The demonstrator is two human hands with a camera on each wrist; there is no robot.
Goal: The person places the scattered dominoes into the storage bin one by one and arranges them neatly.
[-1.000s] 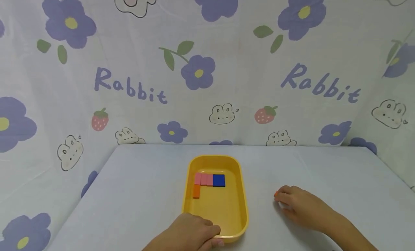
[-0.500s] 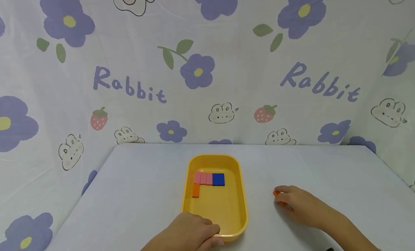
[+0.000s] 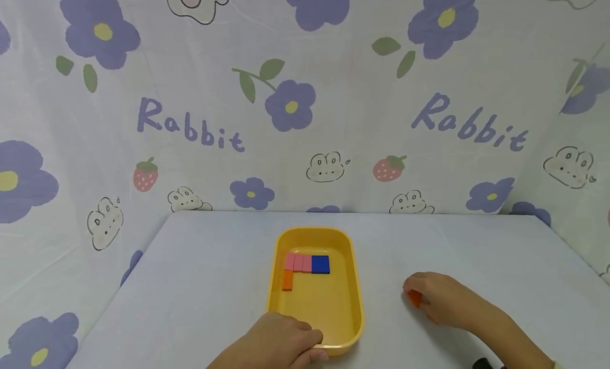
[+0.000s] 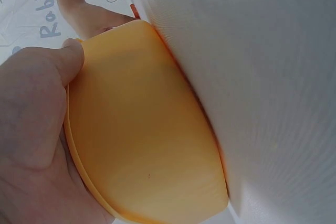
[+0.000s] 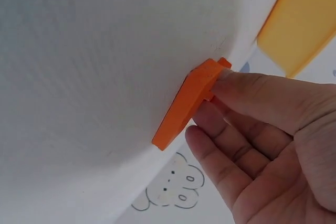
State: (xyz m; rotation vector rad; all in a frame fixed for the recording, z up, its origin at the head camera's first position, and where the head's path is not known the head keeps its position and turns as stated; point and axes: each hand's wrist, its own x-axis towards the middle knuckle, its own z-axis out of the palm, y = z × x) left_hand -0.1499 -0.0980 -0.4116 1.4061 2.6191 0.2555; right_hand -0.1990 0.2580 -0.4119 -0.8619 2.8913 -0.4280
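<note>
My left hand [image 3: 276, 340] grips the near rim of a yellow plastic tray [image 3: 357, 305], thumb outside and fingers over the edge. Inside the tray, three pink tiles [image 3: 298, 262] and a blue square tile [image 3: 321, 264] form a row, with an orange tile [image 3: 287, 280] below the leftmost pink one. To the right of the tray, my right hand [image 3: 443, 300] pinches a flat orange piece [image 5: 184, 106] between thumb and fingers, tilted low at the table. Another bit of orange shows behind it in the right wrist view; whether it is a separate piece I cannot tell.
A white-covered table [image 3: 205, 284] lies under everything. Behind it hangs a patterned cloth [image 3: 352, 104] with flowers and rabbits. A small black object [image 3: 482, 363] shows beside my right wrist at the bottom edge.
The orange piece in my right hand has turned, and more of it now shows beneath the fingers. The black object by the right wrist has come further into view. Left hand and tray stay put.
</note>
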